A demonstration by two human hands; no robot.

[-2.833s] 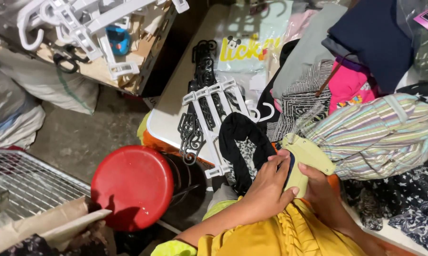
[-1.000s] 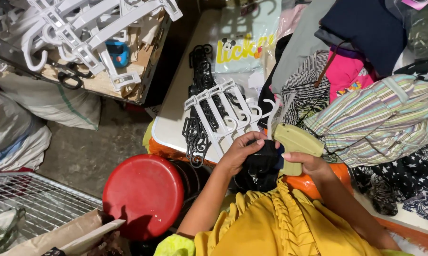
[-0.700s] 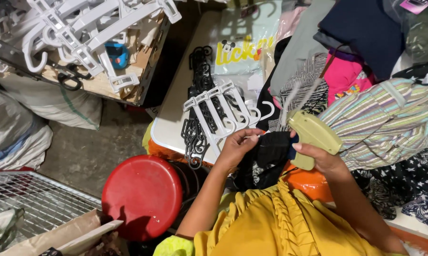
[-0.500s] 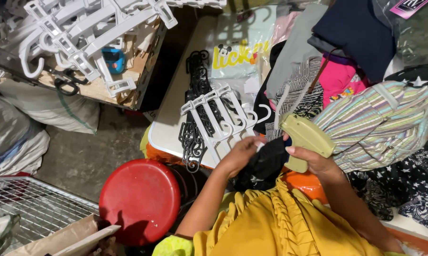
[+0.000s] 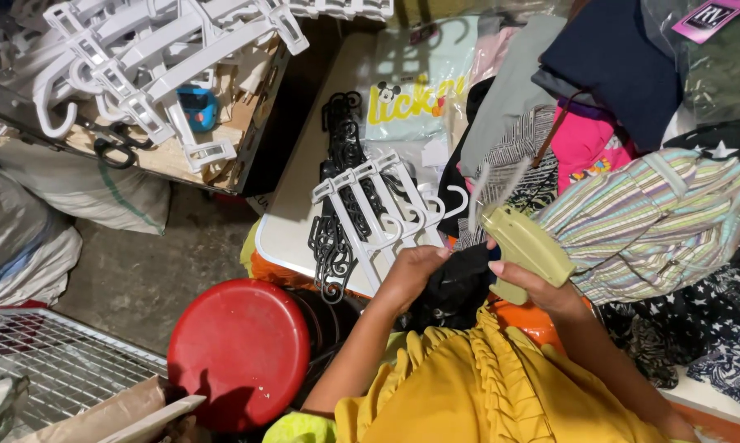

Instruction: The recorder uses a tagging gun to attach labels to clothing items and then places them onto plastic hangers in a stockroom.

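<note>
- Tagging gun: pale olive plastic, boxy, at centre right of the frame, gripped by the right hand.
- Its long axis runs from lower right to upper left, with the nose pressed to a black garment.
- Left hand fingers clench that garment.
- White hangers lie just beside on the surface; a striped cloth crowds the right.

White clip hangers and black ornate hangers lie on the white counter. A striped garment and a pink one are heaped to the right. A red round stool stands below, beside a wire rack.
</note>
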